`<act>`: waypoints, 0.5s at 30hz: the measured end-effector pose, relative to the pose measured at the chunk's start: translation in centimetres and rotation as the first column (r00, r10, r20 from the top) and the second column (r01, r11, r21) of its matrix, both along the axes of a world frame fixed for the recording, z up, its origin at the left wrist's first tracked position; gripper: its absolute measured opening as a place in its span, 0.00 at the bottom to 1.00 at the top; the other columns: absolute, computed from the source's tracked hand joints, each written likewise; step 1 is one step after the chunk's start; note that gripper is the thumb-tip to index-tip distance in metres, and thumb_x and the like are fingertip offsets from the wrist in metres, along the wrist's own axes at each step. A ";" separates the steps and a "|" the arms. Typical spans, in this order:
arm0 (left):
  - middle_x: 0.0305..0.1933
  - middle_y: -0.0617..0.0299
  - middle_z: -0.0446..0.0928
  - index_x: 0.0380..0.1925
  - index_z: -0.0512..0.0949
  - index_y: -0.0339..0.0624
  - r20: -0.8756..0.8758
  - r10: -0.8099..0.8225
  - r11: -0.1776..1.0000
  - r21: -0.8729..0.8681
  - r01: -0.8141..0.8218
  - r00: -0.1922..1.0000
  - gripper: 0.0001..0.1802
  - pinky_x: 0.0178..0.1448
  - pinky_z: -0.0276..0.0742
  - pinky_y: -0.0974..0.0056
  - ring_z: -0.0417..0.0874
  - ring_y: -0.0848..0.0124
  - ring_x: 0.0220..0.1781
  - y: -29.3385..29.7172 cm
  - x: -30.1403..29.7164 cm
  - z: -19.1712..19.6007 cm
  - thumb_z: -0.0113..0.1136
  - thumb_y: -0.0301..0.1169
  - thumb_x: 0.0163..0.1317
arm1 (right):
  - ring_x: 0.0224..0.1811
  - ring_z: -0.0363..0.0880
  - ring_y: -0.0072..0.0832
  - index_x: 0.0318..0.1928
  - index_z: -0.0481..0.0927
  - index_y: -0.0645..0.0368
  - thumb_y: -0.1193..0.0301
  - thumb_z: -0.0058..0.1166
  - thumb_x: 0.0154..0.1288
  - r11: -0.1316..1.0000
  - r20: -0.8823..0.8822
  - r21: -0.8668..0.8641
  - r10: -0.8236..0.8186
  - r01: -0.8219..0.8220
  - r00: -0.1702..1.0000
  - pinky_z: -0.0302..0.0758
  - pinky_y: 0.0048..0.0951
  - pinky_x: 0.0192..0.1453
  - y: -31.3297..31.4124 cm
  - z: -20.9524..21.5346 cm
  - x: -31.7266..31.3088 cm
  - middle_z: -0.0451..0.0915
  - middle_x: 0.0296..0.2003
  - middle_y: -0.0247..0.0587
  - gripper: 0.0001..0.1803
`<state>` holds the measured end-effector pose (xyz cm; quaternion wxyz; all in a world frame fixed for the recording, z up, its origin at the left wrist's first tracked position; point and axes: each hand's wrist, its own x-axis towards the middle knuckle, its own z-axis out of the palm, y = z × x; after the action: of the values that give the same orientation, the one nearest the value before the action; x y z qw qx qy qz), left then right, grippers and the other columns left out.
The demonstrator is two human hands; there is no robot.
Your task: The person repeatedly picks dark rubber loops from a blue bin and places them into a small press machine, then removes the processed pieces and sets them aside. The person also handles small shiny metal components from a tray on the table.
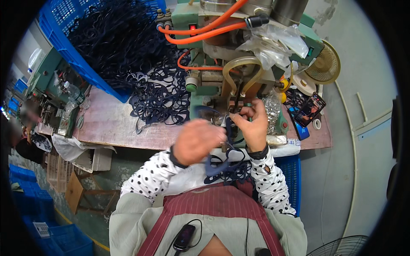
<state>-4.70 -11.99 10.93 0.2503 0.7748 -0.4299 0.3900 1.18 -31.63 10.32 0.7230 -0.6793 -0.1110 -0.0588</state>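
Observation:
My right hand (pixel 255 127) is at the machine's small clamping jaws (pixel 235 105), its thumb and fingers closed near a dark navy looped strap (pixel 229 128). The strap hangs down in front of the machine, and the tips of my fingers are partly hidden. Beside it on the left, my left hand (pixel 197 138) is smeared by motion, so its grip cannot be made out. A blurred blue strap (pixel 217 165) shows just below it. Several more navy straps (pixel 232 173) lie in a pile across my lap, on a white cloth.
A blue crate (pixel 64 47) spills navy straps (pixel 160 100) onto the table (pixel 115 123). Orange hoses (pixel 205 37) cross the green machine (pixel 185 19). On the right are shiny metal bits (pixel 272 113), a phone (pixel 310 110), a blue packet (pixel 299 126) and a tape roll (pixel 316 124).

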 end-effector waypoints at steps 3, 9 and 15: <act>0.53 0.50 0.80 0.50 0.78 0.34 -0.069 -0.199 0.978 0.049 0.202 0.978 0.19 0.61 0.75 0.51 0.81 0.57 0.55 -2.8 -0.4 -0.4 0.57 0.23 0.57 | 0.37 0.79 0.23 0.55 0.69 0.66 0.78 0.65 0.52 0.990 0.068 -0.136 -0.031 0.040 0.997 0.74 0.24 0.44 -1.4 0.7 0.3 0.83 0.35 0.40 0.29; 0.56 0.50 0.78 0.53 0.76 0.35 -0.118 -0.206 0.974 0.065 0.215 0.971 0.21 0.63 0.75 0.51 0.80 0.60 0.56 -4.0 0.4 -1.6 0.58 0.24 0.58 | 0.41 0.84 0.32 0.49 0.78 0.62 0.76 0.62 0.56 0.689 0.268 -0.509 -0.442 0.515 0.856 0.78 0.31 0.47 -12.1 -7.9 4.5 0.85 0.39 0.45 0.18; 0.55 0.49 0.78 0.53 0.76 0.35 -0.125 -0.192 0.981 0.011 0.194 0.973 0.23 0.64 0.75 0.50 0.82 0.59 0.54 -4.2 0.3 -2.1 0.60 0.22 0.55 | 0.38 0.81 0.51 0.44 0.81 0.60 0.68 0.60 0.59 0.383 0.272 -0.845 -0.291 0.372 0.917 0.77 0.44 0.41 -13.8 -6.8 1.4 0.82 0.35 0.52 0.14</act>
<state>-4.40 -16.24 8.88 0.3042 0.7549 -0.4913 0.3102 2.58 -45.42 3.51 0.2325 -0.9588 -0.0154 -0.1623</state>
